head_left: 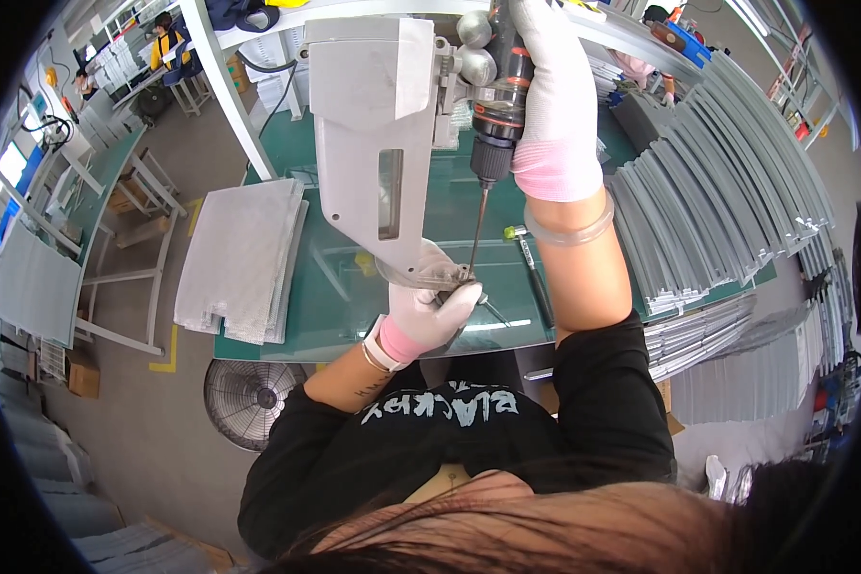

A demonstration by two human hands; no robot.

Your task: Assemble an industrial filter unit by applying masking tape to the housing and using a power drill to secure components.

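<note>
A pale grey upright machine [371,124] rises in the middle of the bench, with a black power screwdriver [497,124] mounted at its right side. My right hand [557,91], in a white glove with a pink cuff, is closed round the screwdriver's upper body. The long thin bit [479,230] points down to the machine's foot. There my left hand [429,311], gloved the same way, is closed at the bit's tip, and its fingers hide most of what they hold. A thin metal rod [496,311] juts out beside those fingertips. To the right lies a hammer [532,273] with a green head.
Flat whitish panels [234,258] are stacked at the left of the green bench [297,335]. Long rows of grey metal parts [717,182] fill the right side. A round floor fan [258,397] stands below the bench's front edge. Another worker [167,48] is far off at the left.
</note>
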